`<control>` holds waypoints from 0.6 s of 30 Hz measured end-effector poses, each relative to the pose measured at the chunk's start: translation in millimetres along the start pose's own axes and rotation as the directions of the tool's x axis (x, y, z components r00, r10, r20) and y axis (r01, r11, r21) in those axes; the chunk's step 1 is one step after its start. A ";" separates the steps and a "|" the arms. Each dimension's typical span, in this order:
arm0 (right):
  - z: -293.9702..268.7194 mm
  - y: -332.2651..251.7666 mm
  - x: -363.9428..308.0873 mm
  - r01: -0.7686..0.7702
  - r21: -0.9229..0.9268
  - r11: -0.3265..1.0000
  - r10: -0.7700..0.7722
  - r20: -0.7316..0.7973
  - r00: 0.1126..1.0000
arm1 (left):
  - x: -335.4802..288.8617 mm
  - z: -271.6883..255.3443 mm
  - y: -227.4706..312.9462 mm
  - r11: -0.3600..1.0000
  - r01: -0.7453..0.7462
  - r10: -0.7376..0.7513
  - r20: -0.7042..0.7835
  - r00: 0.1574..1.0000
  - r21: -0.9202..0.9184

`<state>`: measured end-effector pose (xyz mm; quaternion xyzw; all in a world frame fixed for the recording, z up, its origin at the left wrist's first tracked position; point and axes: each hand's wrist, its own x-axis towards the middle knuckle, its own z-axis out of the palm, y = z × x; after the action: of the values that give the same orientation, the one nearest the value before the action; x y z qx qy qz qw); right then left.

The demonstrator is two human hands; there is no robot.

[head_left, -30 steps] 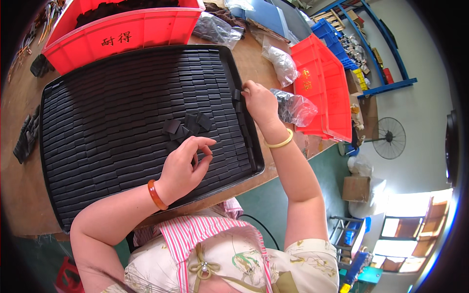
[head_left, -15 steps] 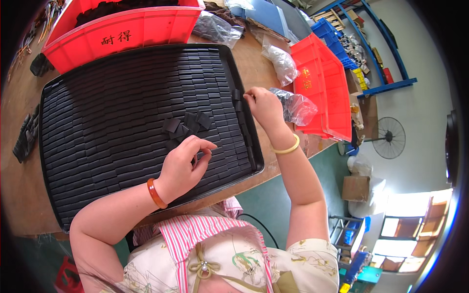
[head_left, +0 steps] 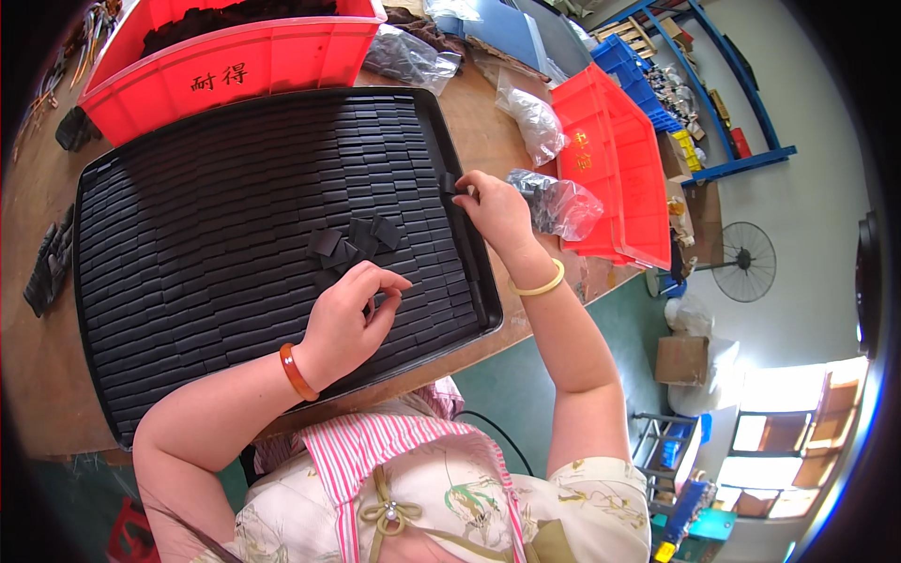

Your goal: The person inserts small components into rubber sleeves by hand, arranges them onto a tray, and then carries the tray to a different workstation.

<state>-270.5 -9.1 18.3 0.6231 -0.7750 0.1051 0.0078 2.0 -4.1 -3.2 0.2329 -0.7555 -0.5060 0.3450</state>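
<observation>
A large black tray (head_left: 105, 178) lies on the table, lined with rows of small flat black pieces (head_left: 244, 225). Several loose black squares (head_left: 352, 246) are heaped on these rows, right of the middle. My left hand (head_left: 352, 314) hovers just nearer to me than the heap, thumb and forefinger curled close together; whether a piece is between them is hidden. At the tray's right side, my right hand (head_left: 502, 214) pinches a small black piece (head_left: 449, 184) near the raised rim. More black pieces stand along that side channel.
Behind the tray stands a red bin (head_left: 272, 61) holding dark material. Another red bin (head_left: 615, 169) sits at the right, beside clear plastic bags (head_left: 558, 202). A dark bundle (head_left: 49, 263) lies left of the tray. The brown tabletop (head_left: 469, 113) ends near my body.
My right hand has shifted slightly left, its fingertips now against the black piece at the tray's right rim. My left hand keeps nearly the same pose.
</observation>
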 end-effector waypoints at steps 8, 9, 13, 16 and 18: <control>7.6 -0.2 7.8 0.050 -0.046 0.998 -0.049 0.013 0.999 | -0.2 0.5 -1.1 1.000 0.000 0.000 -0.008 1.000 -0.008; 6.4 0.4 6.9 0.059 -0.033 0.998 -0.059 0.013 0.998 | 0.0 0.7 -0.7 1.000 0.001 -0.001 -0.008 1.000 -0.008; 3.3 -5.0 3.1 0.056 0.097 0.994 -0.045 -0.112 0.993 | 0.4 1.6 -0.4 1.000 -0.008 0.008 -0.003 1.000 -0.008; -7.6 -25.3 -3.2 0.044 0.278 0.960 -0.010 -0.123 0.992 | 1.0 0.5 2.0 1.000 0.003 -0.003 -0.002 1.000 -0.004; -15.9 -49.4 -8.4 0.050 0.340 0.939 -0.041 -0.033 0.999 | 0.0 -1.1 3.7 1.000 0.020 -0.020 0.003 1.000 0.004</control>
<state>-222.7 -8.3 40.2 0.6314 -0.7304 0.2453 -0.0878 2.9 -3.4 0.5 0.2403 -0.7545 -0.5085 0.3382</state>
